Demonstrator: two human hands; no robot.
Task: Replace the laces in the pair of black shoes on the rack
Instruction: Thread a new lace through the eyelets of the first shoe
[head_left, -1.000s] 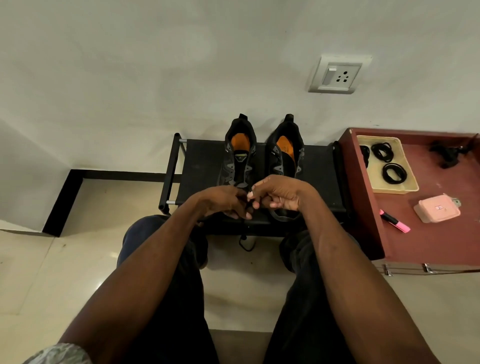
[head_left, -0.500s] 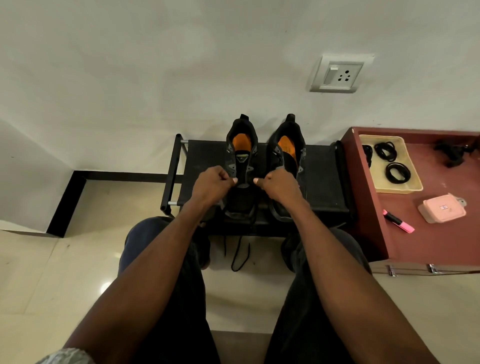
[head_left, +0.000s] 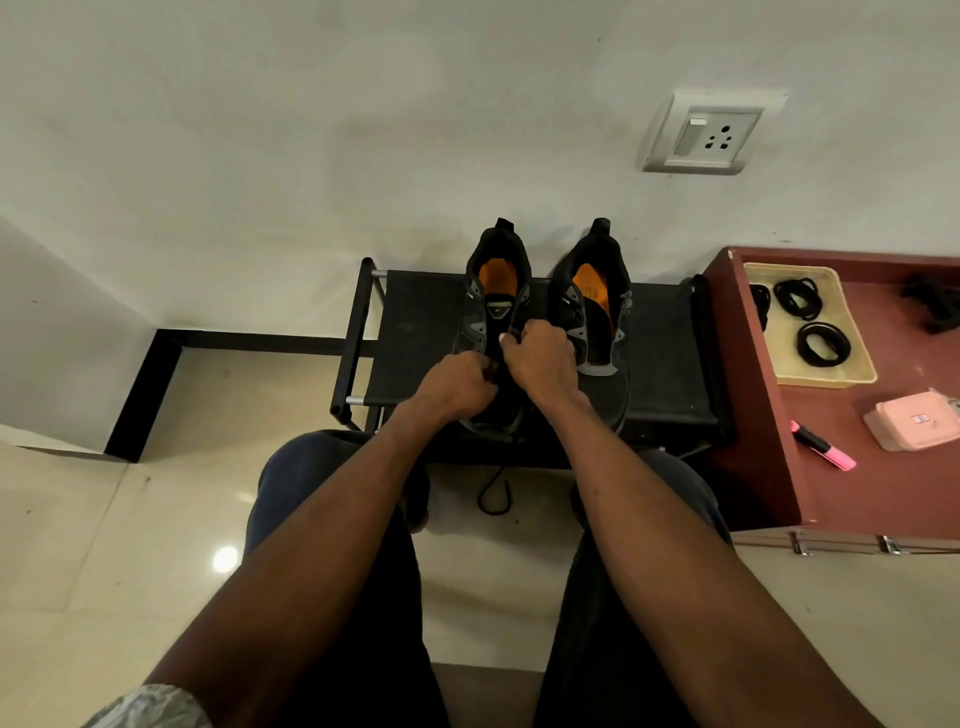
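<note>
Both my arms reach forward over my knees to the left shoe (head_left: 493, 317) on the rack (head_left: 670, 358). My left hand (head_left: 454, 387) and right hand (head_left: 540, 358) are curled tight, fingers pinching its black lace (head_left: 493, 493) at the eyelets.

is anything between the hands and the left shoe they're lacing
Nothing visible does. The left hand and right hand are already over the left shoe on the rack, fingers curled at its lace area. The right shoe stands beside it, clear of both hands.
</note>
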